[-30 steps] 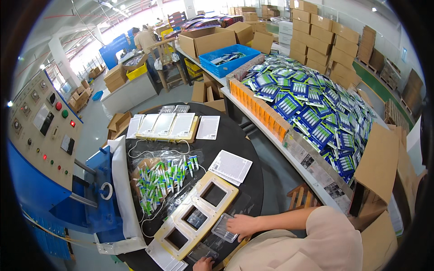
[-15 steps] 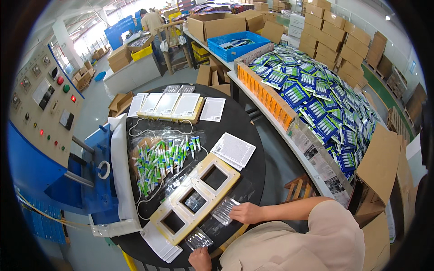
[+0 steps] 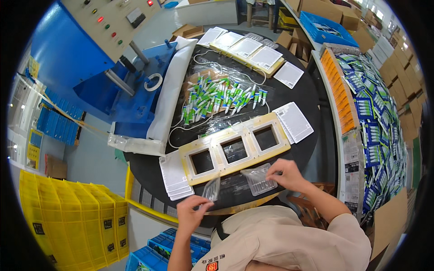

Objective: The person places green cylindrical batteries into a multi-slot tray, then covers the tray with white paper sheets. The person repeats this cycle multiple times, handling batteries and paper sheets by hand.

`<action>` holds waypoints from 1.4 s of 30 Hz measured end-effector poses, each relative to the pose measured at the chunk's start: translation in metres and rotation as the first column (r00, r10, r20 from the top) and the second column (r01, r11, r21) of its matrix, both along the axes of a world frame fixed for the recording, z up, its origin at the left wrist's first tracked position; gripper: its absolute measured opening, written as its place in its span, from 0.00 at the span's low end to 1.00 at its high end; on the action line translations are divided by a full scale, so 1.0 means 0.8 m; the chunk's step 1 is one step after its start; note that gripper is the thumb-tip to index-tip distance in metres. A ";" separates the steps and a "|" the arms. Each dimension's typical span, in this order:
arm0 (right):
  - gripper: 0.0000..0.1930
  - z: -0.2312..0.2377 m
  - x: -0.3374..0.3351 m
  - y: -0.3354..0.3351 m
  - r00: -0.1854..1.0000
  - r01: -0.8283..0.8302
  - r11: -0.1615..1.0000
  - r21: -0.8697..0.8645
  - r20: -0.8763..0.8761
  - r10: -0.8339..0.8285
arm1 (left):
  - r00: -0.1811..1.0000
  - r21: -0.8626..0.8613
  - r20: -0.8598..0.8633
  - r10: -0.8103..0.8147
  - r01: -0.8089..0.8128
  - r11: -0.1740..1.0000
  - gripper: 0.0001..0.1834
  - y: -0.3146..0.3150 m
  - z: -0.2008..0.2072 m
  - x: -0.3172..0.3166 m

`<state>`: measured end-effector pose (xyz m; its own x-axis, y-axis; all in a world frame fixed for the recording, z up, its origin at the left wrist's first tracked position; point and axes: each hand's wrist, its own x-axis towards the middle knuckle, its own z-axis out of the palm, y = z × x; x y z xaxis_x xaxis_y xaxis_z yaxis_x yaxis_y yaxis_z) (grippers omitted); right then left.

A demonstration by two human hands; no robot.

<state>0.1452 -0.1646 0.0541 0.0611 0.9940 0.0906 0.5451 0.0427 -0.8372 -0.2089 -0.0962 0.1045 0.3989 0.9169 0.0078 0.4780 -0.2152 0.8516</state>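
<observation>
My left hand (image 3: pixel 191 213) pinches the edge of a clear plastic blister (image 3: pixel 211 189), which is tilted up off the table. At the right, my right hand (image 3: pixel 285 174) has thumb and fingers closed on a clear blister tray (image 3: pixel 261 184); whether it is one or several stacked is hard to tell. Just beyond both hands lies a yellow-edged frame jig (image 3: pixel 219 158) with three square openings, through which dark surface shows. White cards (image 3: pixel 175 177) are stacked against its left end, and more white cards (image 3: pixel 296 122) lie by its right end.
Green-and-white tubes (image 3: pixel 221 97) are heaped on the round black table (image 3: pixel 298 156). A second jig (image 3: pixel 275 66) bearing white cards is at the back. A blue press (image 3: pixel 140 97) stands left; packed blister cards (image 3: pixel 375 131) pile up right. Yellow crates (image 3: pixel 72 217) are at lower left.
The view has swung left and down. Both hands have lifted slightly, and the blister in my left hand has tilted up from lying flat beside the jig.
</observation>
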 end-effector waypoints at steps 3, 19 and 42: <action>0.04 0.014 -0.015 0.052 0.987 0.004 0.942 0.336 0.152 -0.058 | 0.981 0.370 -0.125 0.146 -0.091 0.925 0.06 0.029 -0.003 0.002; 0.06 -0.109 -0.076 0.129 0.870 -0.285 0.874 0.394 0.489 0.063 | 0.886 0.581 -0.464 -0.007 0.310 0.753 0.11 0.093 -0.155 0.014; 0.05 -0.013 0.023 0.133 0.946 0.256 0.937 0.237 -0.262 -0.192 | 0.976 -0.048 0.179 0.124 -0.117 0.992 0.12 0.155 -0.111 -0.002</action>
<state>0.1640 -0.0582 0.0437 0.3305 0.8932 0.3048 0.3594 0.1794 -0.9158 -0.2105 0.0278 0.0157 0.2803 0.9593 0.0350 0.3355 -0.1321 0.9327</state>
